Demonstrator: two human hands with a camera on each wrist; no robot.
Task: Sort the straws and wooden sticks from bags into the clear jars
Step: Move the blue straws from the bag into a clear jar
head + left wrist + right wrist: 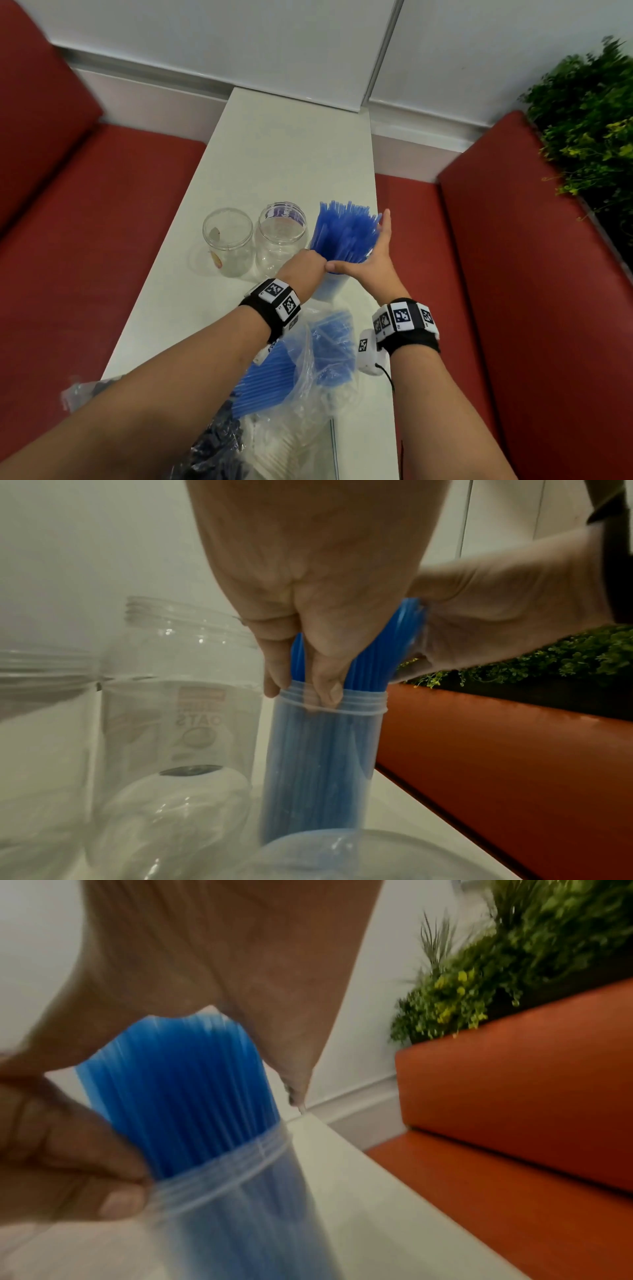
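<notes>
Straws [344, 233] fill one of three jars [329, 286]; left hand [303, 265] grips them, right hand [371, 255] flat.

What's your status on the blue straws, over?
Left hand grips blue straws at the narrow jar mouth. Right hand open, flat against the bundle. Two wide jars empty; more straws in the bag.

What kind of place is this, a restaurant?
Probably a café or restaurant booth: red padded benches on both sides of a narrow white table, with a green plant behind one seat.
</notes>
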